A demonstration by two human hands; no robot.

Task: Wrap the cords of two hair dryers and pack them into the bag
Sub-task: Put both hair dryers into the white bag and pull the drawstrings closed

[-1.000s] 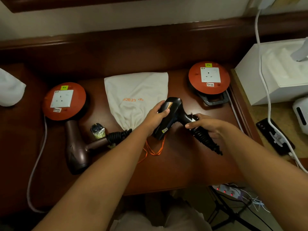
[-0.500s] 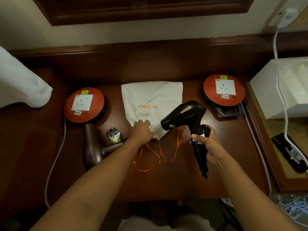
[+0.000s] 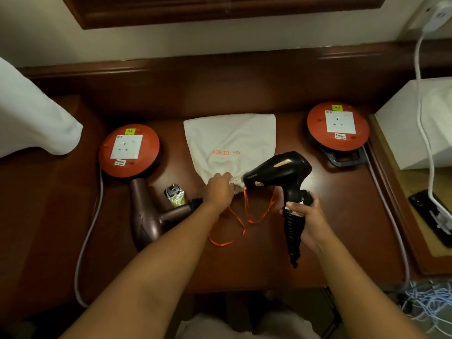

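A white drawstring bag with orange lettering lies flat in the middle of the dark wooden table. Its orange drawstrings trail toward me. My left hand pinches the bag's gathered mouth. My right hand grips the handle of a black hair dryer, held just above the table with its nozzle pointing left at the bag's mouth; its coiled cord is bundled along the handle. A brown hair dryer lies to the left, its plug beside it.
Two orange cable reels with sockets sit on the table, one at the left, one at the right. A white box and a white cable are at the right, a black phone below them. White cloth lies far left.
My left hand let go of the black dryer and took hold of the bag's mouth. My right hand lifted the dryer by its handle and turned its nozzle toward the bag.
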